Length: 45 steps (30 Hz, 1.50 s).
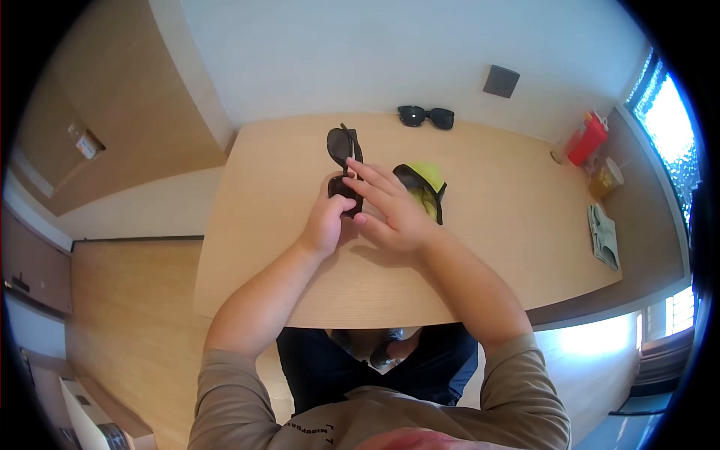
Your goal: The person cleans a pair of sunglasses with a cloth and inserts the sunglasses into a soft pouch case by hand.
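Dark sunglasses [340, 145] are held over the wooden table [285, 142], turned so that one lens is farther from me than the other. My left hand [327, 222] grips them at the near lens, its thumb lying across that lens. My right hand [396, 210] is at their right side, fingers extended and a little apart, fingertips at the frame's middle and temple. Just beyond my right hand lies a yellow-green and black pouch-like item [424, 180], partly covered by the hand. A second pair of dark sunglasses [426, 117] rests at the table's back edge.
On the right are a red container [587, 140], a cup with a straw [606, 178] and a folded pale green cloth [603, 236]. A wall with a dark square plate [501, 81] stands behind the table. My legs are below its front edge.
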Each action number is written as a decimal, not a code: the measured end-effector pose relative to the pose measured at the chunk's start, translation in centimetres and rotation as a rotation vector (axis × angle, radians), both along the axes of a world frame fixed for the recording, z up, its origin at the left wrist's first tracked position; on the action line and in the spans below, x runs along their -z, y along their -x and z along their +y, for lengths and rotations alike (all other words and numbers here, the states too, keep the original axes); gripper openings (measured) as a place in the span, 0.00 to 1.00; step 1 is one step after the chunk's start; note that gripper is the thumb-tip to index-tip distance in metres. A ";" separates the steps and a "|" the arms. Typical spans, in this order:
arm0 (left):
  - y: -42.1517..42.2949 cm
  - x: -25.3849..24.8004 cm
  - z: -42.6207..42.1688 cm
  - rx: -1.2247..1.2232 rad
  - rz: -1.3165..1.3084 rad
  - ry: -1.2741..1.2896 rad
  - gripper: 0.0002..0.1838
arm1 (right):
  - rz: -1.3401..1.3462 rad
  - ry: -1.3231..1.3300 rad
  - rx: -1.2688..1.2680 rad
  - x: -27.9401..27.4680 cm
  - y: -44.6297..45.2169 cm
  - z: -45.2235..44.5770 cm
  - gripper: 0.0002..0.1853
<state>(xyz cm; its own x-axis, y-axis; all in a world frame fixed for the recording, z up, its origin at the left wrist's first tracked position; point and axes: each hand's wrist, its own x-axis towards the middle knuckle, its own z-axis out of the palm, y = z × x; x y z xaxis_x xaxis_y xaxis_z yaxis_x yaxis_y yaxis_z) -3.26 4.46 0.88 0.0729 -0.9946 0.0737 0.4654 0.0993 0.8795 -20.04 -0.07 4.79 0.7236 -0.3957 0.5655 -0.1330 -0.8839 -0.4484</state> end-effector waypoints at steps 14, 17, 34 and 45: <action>-0.5 0.8 -0.5 0.146 0.013 0.079 0.21 | -0.139 -0.157 -0.109 0.6 0.2 -1.0 0.32; -0.5 0.5 -0.2 0.220 0.135 0.029 0.19 | -0.236 -0.082 -0.037 0.6 0.0 -0.9 0.33; -0.8 -1.3 0.2 0.540 0.265 0.169 0.49 | -0.287 0.037 0.139 -0.3 0.5 -1.1 0.22; -0.3 -0.8 0.2 0.531 0.074 0.142 0.48 | -0.212 -0.296 0.236 0.9 0.1 -1.5 0.14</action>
<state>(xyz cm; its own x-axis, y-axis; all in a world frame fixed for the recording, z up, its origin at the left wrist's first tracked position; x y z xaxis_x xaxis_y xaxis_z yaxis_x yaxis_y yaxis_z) -2.92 4.63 1.64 -0.4253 -0.8770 0.2236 0.5440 -0.0503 0.8376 -20.19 -1.61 3.86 0.4740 -0.7037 0.5292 -0.1938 -0.6697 -0.7169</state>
